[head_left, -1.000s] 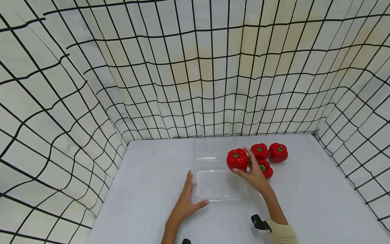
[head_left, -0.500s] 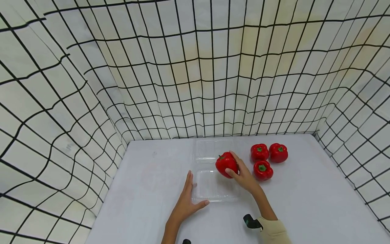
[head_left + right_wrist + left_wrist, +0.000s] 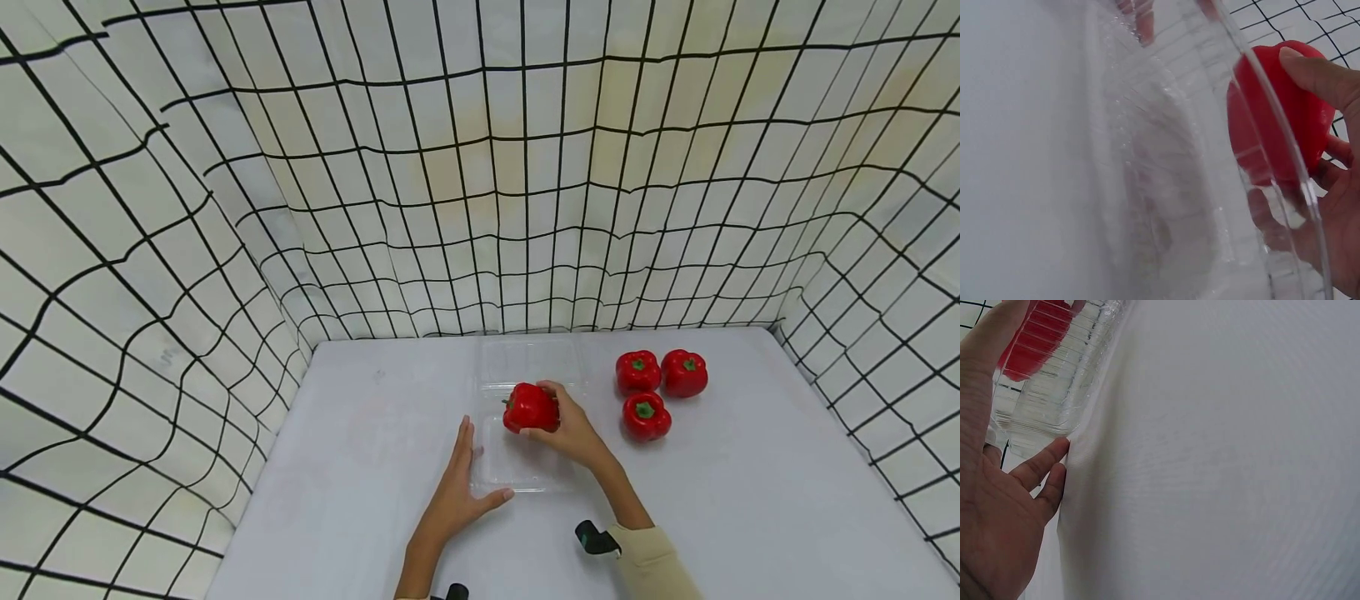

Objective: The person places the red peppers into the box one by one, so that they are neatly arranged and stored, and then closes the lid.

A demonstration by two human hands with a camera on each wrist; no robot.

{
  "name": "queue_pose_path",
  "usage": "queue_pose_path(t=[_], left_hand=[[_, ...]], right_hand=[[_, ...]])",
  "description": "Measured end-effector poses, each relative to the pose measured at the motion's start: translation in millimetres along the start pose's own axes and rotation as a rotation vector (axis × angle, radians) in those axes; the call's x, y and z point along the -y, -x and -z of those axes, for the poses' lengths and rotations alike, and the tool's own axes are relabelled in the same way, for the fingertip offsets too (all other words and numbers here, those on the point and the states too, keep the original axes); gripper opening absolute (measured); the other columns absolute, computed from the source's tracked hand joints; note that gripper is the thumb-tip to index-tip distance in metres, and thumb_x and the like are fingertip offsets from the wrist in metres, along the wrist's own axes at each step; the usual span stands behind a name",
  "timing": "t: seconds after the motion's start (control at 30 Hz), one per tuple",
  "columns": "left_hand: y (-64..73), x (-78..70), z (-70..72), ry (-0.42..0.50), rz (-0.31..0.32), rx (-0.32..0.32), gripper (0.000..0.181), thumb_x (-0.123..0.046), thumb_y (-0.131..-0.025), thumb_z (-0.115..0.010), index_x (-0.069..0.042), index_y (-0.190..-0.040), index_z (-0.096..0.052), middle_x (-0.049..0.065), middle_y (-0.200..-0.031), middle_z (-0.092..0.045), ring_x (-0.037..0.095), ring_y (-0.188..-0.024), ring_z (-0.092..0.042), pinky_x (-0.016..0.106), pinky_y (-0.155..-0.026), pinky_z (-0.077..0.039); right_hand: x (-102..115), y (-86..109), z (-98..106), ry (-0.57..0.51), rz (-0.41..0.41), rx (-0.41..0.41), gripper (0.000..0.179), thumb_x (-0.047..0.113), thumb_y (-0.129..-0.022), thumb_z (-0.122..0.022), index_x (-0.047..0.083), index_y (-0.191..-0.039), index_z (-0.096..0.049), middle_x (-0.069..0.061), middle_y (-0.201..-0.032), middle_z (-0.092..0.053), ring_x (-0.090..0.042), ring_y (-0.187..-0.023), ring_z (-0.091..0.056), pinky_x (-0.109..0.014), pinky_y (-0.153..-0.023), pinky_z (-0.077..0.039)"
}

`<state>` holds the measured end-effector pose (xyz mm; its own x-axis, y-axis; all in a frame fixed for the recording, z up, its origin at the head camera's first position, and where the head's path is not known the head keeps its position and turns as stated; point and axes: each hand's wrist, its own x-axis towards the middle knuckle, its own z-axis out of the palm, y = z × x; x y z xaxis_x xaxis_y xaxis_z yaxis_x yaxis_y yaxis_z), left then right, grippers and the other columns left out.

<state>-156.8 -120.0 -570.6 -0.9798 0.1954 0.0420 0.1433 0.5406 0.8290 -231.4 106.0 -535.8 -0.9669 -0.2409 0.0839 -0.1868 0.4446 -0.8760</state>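
My right hand (image 3: 572,429) grips a red bell pepper (image 3: 531,407) over the clear plastic container (image 3: 498,473), its green stem pointing left in the head view. Through the container's wall the right wrist view shows the lower part of the pepper (image 3: 1279,112), with my thumb on its side. At the container's left edge my left hand (image 3: 453,493) is spread, fingers straight along the side and thumb by the near corner. In the left wrist view, fingertips (image 3: 1060,445) touch the container's edge, and the pepper (image 3: 1038,337) shows red through the plastic.
Three more red bell peppers, one at the back (image 3: 638,372), one beside it (image 3: 684,373) and one nearer (image 3: 647,417), sit right of the container. The container's clear lid (image 3: 525,360) lies behind it. Black netting (image 3: 525,192) surrounds the white table (image 3: 360,467).
My right hand has carried the bell pepper left and slightly down, from beside the other peppers to over the container, tipping its stem leftward. The left hand has stayed in place.
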Motion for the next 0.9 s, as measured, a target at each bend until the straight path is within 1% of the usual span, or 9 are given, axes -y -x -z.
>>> queue_pose_path(t=[0.13, 0.27, 0.37, 0.5, 0.6, 0.8, 0.9], left_hand=[[0.1, 1.3, -1.0, 0.002, -0.007, 0.001, 0.117, -0.05, -0.074, -0.08, -0.018, -0.159, -0.004, -0.004, -0.166, -0.001, 0.029, -0.139, -0.045, 0.053, -0.111, -0.038], [0.3, 2.0, -1.5, 0.002, -0.006, -0.002, 0.117, -0.05, -0.074, -0.08, -0.02, -0.159, -0.004, -0.006, -0.166, -0.001, 0.028, -0.139, -0.044, 0.054, -0.112, -0.038], [0.5, 1.6, -0.9, 0.009, -0.01, -0.006, 0.116, -0.047, -0.075, -0.08, -0.02, -0.159, -0.004, -0.005, -0.166, -0.002, 0.03, -0.141, -0.042, 0.055, -0.111, -0.037], [0.4, 0.9, -0.2, 0.01, -0.021, -0.012, 0.115, -0.045, -0.076, -0.08, -0.019, -0.159, -0.005, -0.001, -0.166, -0.003, 0.032, -0.143, -0.039, 0.057, -0.111, -0.037], [0.1, 0.3, 0.0, 0.009, -0.03, -0.017, 0.114, -0.045, -0.076, -0.08, -0.018, -0.159, -0.006, 0.0, -0.166, -0.004, 0.034, -0.144, -0.036, 0.058, -0.111, -0.035], [-0.1, 1.4, 0.1, -0.002, -0.024, -0.013, 0.114, -0.048, -0.076, -0.079, -0.019, -0.159, -0.006, -0.004, -0.166, -0.002, 0.029, -0.152, -0.017, 0.057, -0.115, -0.03], [0.0, 1.5, -0.1, -0.002, -0.031, -0.016, 0.114, -0.048, -0.076, -0.079, -0.019, -0.159, -0.006, -0.003, -0.166, -0.002, 0.029, -0.152, -0.014, 0.057, -0.115, -0.029]], right_hand=[[-0.7, -2.1, -9.7, 0.086, 0.035, -0.012, 0.085, 0.022, -0.073, -0.086, 0.01, -0.144, -0.04, -0.013, -0.14, -0.052, -0.033, -0.128, -0.05, -0.052, -0.099, -0.052], [1.1, -3.2, -17.5, 0.149, 0.045, -0.022, 0.084, 0.024, -0.073, -0.086, 0.008, -0.143, -0.042, -0.017, -0.133, -0.051, -0.034, -0.124, -0.051, -0.054, -0.097, -0.052], [2.8, -4.1, -23.1, 0.171, 0.026, -0.023, 0.083, 0.027, -0.074, -0.086, 0.011, -0.143, -0.044, -0.018, -0.129, -0.048, -0.035, -0.121, -0.051, -0.054, -0.097, -0.053], [4.0, -5.2, -30.5, 0.189, 0.005, -0.022, 0.081, 0.027, -0.075, -0.085, 0.014, -0.144, -0.044, -0.019, -0.13, -0.044, -0.037, -0.121, -0.051, -0.055, -0.098, -0.052], [3.1, -6.0, -35.1, 0.197, 0.005, -0.027, 0.081, 0.026, -0.075, -0.085, 0.014, -0.144, -0.044, -0.02, -0.13, -0.043, -0.038, -0.121, -0.051, -0.055, -0.098, -0.051], [3.3, -6.5, -42.1, 0.203, 0.011, -0.04, 0.081, 0.026, -0.075, -0.085, 0.014, -0.145, -0.045, -0.021, -0.13, -0.042, -0.04, -0.121, -0.051, -0.055, -0.098, -0.051], [4.3, -6.6, -43.9, 0.21, 0.022, -0.04, 0.081, 0.027, -0.076, -0.084, 0.013, -0.145, -0.045, -0.022, -0.13, -0.043, -0.041, -0.121, -0.051, -0.056, -0.097, -0.051]])
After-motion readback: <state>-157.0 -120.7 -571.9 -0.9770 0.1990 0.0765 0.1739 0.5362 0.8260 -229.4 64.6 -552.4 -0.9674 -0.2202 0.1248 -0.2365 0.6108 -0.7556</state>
